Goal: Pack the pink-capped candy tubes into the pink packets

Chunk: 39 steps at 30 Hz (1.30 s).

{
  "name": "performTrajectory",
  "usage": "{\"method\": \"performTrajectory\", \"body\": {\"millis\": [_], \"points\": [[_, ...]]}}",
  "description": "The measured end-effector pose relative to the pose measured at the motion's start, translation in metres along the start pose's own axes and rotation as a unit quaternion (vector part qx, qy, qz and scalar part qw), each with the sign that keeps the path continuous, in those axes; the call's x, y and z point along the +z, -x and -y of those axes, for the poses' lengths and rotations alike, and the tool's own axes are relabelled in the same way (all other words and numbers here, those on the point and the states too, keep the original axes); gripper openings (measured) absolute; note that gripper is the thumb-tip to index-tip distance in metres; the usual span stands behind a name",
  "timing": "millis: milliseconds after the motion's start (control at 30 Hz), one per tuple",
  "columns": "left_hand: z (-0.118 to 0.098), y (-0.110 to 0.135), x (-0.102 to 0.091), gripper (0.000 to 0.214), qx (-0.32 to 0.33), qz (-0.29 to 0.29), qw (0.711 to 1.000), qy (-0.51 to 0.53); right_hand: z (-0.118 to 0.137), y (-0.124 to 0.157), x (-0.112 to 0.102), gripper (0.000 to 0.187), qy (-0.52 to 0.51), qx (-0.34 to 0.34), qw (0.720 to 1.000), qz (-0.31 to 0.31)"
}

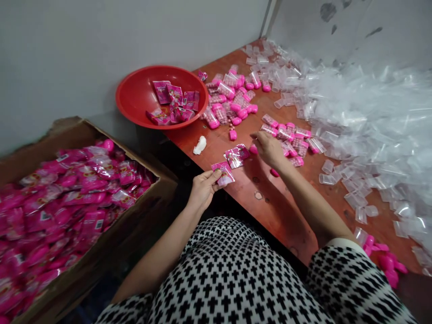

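Observation:
My left hand (203,189) pinches a small pink printed packet (223,174) by its near edge, at the table's front edge. Just beyond it a second pink packet (237,155) lies on the wooden table. My right hand (268,147) is over the table with its fingers curled together; whatever is in them is hidden. Close to its fingertips is a pink cap (253,149). Beside the hand lies a small group of clear tubes with pink caps (299,145), filled with small beads. A larger heap of such filled tubes (227,96) is farther back.
A red bowl (131,105) with several pink packets stands at the table's back left. Many clear tubes (378,121) cover the right side. Loose pink pieces (388,261) lie at lower right. A cardboard box (148,189) full of pink packages is at left. White crumpled material (200,145) lies nearby.

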<state>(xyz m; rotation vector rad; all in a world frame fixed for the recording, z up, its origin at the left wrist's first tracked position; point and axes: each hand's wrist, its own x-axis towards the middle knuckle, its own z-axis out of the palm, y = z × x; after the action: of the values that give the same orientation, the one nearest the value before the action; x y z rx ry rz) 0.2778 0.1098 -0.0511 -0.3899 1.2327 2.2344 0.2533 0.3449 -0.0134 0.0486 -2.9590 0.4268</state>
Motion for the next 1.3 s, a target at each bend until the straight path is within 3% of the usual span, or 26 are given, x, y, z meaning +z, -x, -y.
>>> {"method": "performTrajectory", "body": {"millis": [167,267,433,500,567,600,700,767,833,1000,1133,1300], "points": [[0.005,0.0,0.008,0.027,-0.03,0.015,0.999,0.008,-0.038,-0.013,-0.018,0.05,0.13,-0.183,0.967,0.121],[0.005,0.0,0.009,0.029,-0.02,-0.003,1.0,-0.005,-0.05,-0.018,-0.015,0.045,0.168,-0.214,0.948,0.165],[0.004,-0.003,0.007,0.033,-0.007,-0.022,1.0,-0.007,-0.05,-0.002,-0.015,0.025,0.172,-0.101,0.973,0.119],[0.004,-0.006,0.008,0.033,-0.004,-0.025,1.0,0.011,-0.038,0.016,-0.016,0.024,0.082,-0.019,0.994,0.07],[0.004,-0.008,0.01,0.033,-0.001,-0.031,0.999,0.031,-0.018,0.039,-0.014,0.028,-0.102,0.069,0.992,0.025],[0.005,-0.009,0.012,0.033,0.0,-0.033,0.999,0.041,-0.005,0.051,-0.011,0.029,-0.225,0.103,0.969,0.018],[0.006,-0.007,0.019,0.033,-0.006,-0.016,0.999,0.049,0.034,0.076,0.0,0.029,-0.514,0.178,0.839,0.011],[0.007,-0.003,0.024,0.033,-0.029,0.021,0.999,0.026,0.053,0.081,0.008,0.028,-0.606,0.205,0.768,0.01],[0.009,0.004,0.028,0.033,-0.044,0.055,0.998,-0.001,0.065,0.078,0.012,0.029,-0.635,0.226,0.739,0.006],[0.012,0.016,0.029,0.03,-0.038,0.089,0.995,-0.037,0.075,0.066,0.012,0.031,-0.587,0.245,0.768,-0.078],[0.013,0.018,0.025,0.027,-0.062,0.116,0.99,-0.045,0.077,0.066,0.017,0.03,-0.589,0.241,0.764,-0.107],[0.012,0.016,0.024,0.023,-0.044,0.062,0.997,-0.025,0.077,0.085,0.018,0.028,-0.563,0.232,0.782,-0.132]]}}
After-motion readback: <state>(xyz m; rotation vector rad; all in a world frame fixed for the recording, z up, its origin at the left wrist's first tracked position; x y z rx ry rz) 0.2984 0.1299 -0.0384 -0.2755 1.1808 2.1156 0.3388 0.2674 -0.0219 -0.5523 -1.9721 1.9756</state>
